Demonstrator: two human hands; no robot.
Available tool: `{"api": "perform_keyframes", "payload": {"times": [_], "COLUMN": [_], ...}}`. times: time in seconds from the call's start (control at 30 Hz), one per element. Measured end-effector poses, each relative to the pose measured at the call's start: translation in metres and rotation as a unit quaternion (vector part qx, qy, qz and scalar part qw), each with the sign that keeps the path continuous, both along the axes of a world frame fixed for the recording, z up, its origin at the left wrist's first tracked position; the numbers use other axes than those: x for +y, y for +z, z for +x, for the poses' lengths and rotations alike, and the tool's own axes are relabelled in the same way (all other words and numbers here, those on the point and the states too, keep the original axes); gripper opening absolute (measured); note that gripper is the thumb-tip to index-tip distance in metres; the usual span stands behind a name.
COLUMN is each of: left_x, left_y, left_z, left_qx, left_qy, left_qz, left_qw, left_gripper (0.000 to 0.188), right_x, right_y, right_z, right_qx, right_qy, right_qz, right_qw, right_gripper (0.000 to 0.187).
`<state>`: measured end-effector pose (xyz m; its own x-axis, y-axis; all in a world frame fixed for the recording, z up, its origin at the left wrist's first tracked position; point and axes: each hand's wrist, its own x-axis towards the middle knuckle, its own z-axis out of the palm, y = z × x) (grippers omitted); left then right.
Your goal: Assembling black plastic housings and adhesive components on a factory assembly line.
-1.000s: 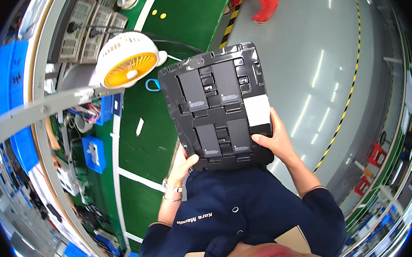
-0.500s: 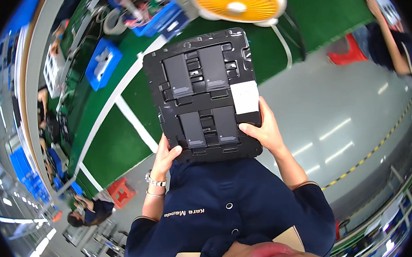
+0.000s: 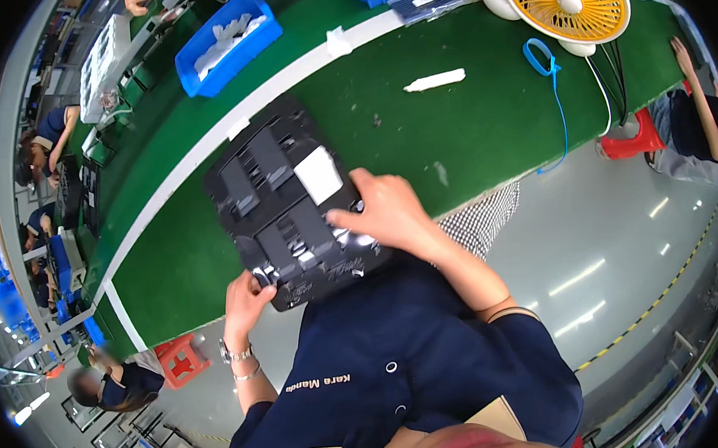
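Observation:
My left hand grips the near left corner of a black moulded plastic tray, thumb on top. On the tray's right edge my right hand is closed, its thumb over the rim beside a white paper sheet. Several flat black rectangular packs, like this pack, lie in the tray's recesses. The tray is turned, its far end over the green bench and its near end close to my shirt. Whether its underside touches the bench is hidden.
A blue bin with white pieces stands at the far left. Farther right are a white stick-shaped item, a blue strap and a yellow fan. A person sits at the right by a red stool.
Both hands have carried the tray left and turned it, from in front of my body to over the bench edge. My view has shifted, showing more of the bench at the right.

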<state>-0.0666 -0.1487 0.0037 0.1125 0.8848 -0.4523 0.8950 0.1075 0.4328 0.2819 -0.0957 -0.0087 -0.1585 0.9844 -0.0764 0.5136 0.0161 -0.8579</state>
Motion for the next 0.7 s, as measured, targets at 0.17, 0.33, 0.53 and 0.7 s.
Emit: {"api": "perform_keyframes", "payload": {"times": [0.17,0.33,0.53,0.7], "left_x": [0.041,0.087,0.111,0.11], "left_y": [0.018,0.035,0.03,0.028], "left_z": [0.001,0.027,0.05,0.058], "left_qx": [-0.028,-0.037,-0.007,0.005], "left_qy": [-0.088,-0.035,-0.121,-0.124], "left_qz": [0.068,0.306,0.322,0.313], "left_qw": [0.993,0.951,0.939,0.942], "left_gripper": [0.026,0.024,0.054,0.056], "right_x": [-0.002,0.047,0.168,0.193], "right_y": [0.019,0.039,-0.025,-0.035], "right_z": [0.013,0.03,0.06,0.046], "right_qx": [-0.234,-0.202,-0.304,-0.34], "right_qy": [0.088,-0.02,-0.149,-0.139], "right_qz": [0.022,0.114,0.176,0.199], "right_qw": [0.968,0.973,0.924,0.909], "right_gripper": [0.057,0.036,0.031,0.029]}}
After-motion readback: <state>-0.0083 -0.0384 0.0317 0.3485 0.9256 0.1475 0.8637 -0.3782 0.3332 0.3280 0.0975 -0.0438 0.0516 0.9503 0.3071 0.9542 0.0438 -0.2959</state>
